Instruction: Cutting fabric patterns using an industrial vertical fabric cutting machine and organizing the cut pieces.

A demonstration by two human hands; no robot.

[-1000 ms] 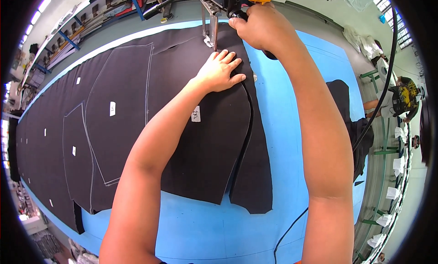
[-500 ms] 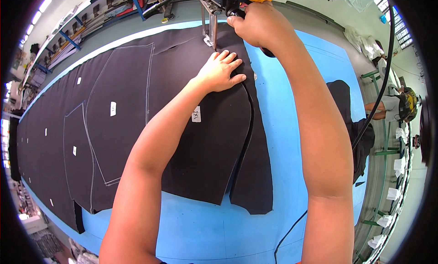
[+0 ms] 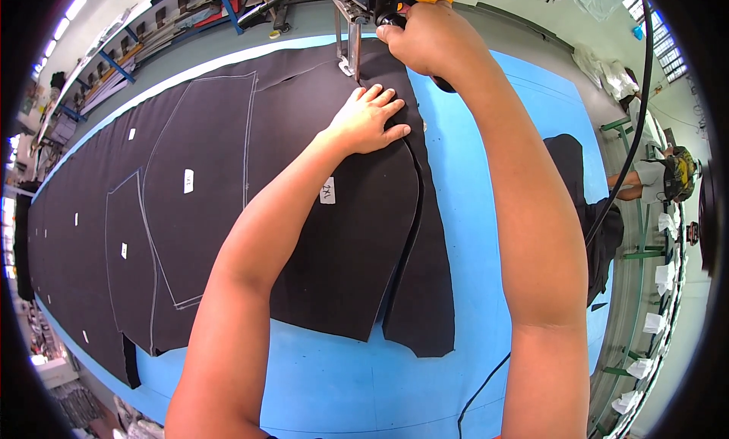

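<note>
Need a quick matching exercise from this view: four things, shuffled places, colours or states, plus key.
Column one:
1. Left hand
2. Right hand
3. Tabletop
4. Paper label beside the left forearm

Column two:
A. Blue
B. Curled around a black handle
C. White
D. Palm down on black fabric

Pairs: 1-D, 2-B, 3-A, 4-C

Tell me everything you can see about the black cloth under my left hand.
The cloth is matte black and looks woven, spread mostly flat across the blue table. Pale outlines mark its left part, with small white labels scattered about. Toward the right, a curved cut opens at the near edge and runs up to your left hand, which lies flat on it. The cutter stands just beyond your fingers. Layers can't be counted.
</note>
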